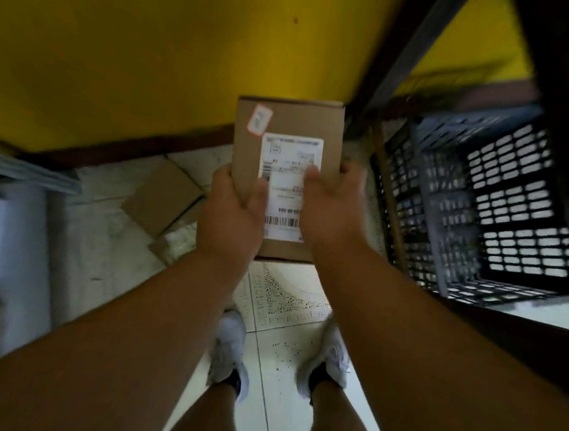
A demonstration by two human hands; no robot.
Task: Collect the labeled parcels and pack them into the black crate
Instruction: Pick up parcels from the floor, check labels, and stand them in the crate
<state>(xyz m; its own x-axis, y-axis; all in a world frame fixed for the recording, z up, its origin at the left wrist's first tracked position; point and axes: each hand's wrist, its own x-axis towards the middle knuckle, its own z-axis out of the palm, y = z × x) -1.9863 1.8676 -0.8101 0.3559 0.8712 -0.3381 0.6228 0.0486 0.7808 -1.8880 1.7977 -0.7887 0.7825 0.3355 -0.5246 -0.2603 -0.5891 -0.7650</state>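
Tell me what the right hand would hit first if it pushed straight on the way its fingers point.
The right hand grips the parcel, fingers pointing toward the yellow wall. That wall looks like the first obstacle, though depth is unclear.

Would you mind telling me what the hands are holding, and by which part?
Both hands, left hand and right hand, grip a labelled cardboard parcel by its near end, one on each side edge.
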